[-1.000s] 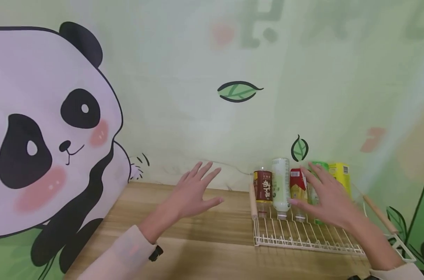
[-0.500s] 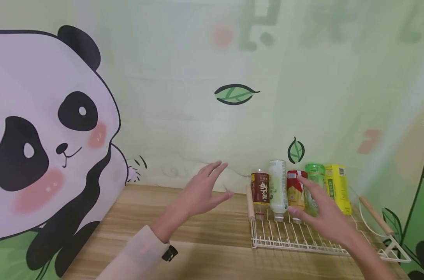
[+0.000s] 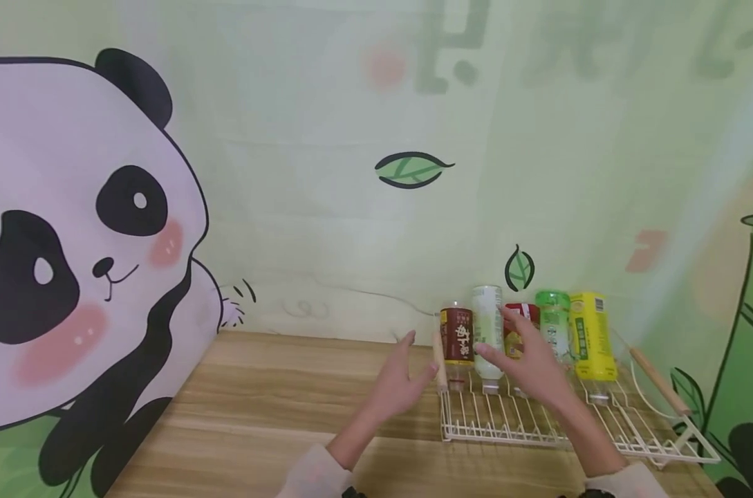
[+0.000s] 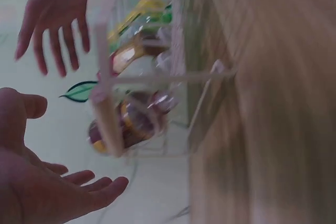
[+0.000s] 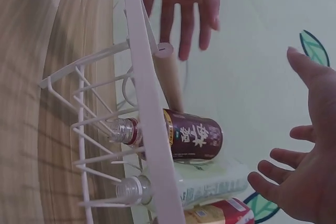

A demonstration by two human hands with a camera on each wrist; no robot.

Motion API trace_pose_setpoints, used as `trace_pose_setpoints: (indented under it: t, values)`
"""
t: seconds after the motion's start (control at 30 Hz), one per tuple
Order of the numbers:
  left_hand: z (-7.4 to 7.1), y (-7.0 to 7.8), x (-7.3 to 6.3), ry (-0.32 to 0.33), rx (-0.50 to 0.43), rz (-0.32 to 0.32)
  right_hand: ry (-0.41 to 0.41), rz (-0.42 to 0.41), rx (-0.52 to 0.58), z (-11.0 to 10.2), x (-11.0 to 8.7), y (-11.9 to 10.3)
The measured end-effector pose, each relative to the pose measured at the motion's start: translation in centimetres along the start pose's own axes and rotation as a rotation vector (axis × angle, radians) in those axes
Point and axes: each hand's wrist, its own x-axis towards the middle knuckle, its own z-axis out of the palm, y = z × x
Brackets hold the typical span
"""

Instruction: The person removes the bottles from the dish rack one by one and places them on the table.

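Observation:
My left hand [image 3: 397,387] is just left of the white wire rack [image 3: 507,437], near its left wooden handle [image 3: 439,363], fingers extended and holding nothing. Over the front of the rack is my right hand [image 3: 538,366], its fingers apart and nothing in its grip. Upside down in the rack stand several bottles: a dark red-labelled bottle [image 3: 456,337], a pale white-green bottle [image 3: 488,325], a red and yellow bottle [image 3: 522,312] partly behind my right hand, a green-bottomed bottle [image 3: 552,318] and a yellow bottle [image 3: 592,339]. Their necks point down between the wires, as the right wrist view shows.
The rack stands on a wood-grain table [image 3: 276,408] against a pale green printed cloth backdrop [image 3: 326,228]. A second wooden handle [image 3: 659,380] is at the rack's right end. A large printed panda [image 3: 102,263] covers the backdrop's left.
My left hand has moved right and lower, up to the rack's left end. The right hand has shifted left, uncovering the green and yellow bottles. The head view has turned slightly.

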Motion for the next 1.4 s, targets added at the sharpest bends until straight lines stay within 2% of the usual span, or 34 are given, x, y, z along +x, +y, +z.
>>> trace_pose_setpoints:
  t: [0.1, 0.2, 0.33, 0.57, 0.77, 1.1, 1.3, 1.4]
  values:
    - [1.8, -0.5, -0.7, 0.002, -0.067, -0.043, -0.016, -0.006, -0.056, 1.2, 1.7, 0.0]
    - [3.0, -0.7, -1.2, 0.002, -0.112, -0.074, -0.049, 0.011, -0.056, 2.1, 3.0, -0.1]
    - [3.9, -0.5, -1.5, -0.012, -0.186, -0.073, -0.086, 0.036, -0.035, 2.9, 4.0, 0.2]
    - [5.2, -0.6, -1.8, -0.065, -0.265, -0.079, -0.093, 0.018, -0.061, 3.3, 5.2, 0.5]
    - [5.9, -1.1, -2.4, -0.034, -0.237, -0.054, -0.118, 0.035, -0.082, 3.7, 5.9, 0.5]
    - [6.7, -1.2, -2.4, 0.048, -0.311, -0.068, -0.16, 0.017, -0.142, 3.5, 7.6, 0.9]
    - [7.0, -1.2, -2.4, 0.048, -0.348, -0.056, -0.182, 0.012, -0.182, 3.3, 8.2, 1.0]
    - [6.9, -1.2, -2.4, 0.051, -0.324, -0.064, -0.191, 0.011, -0.176, 3.4, 8.3, 1.1]
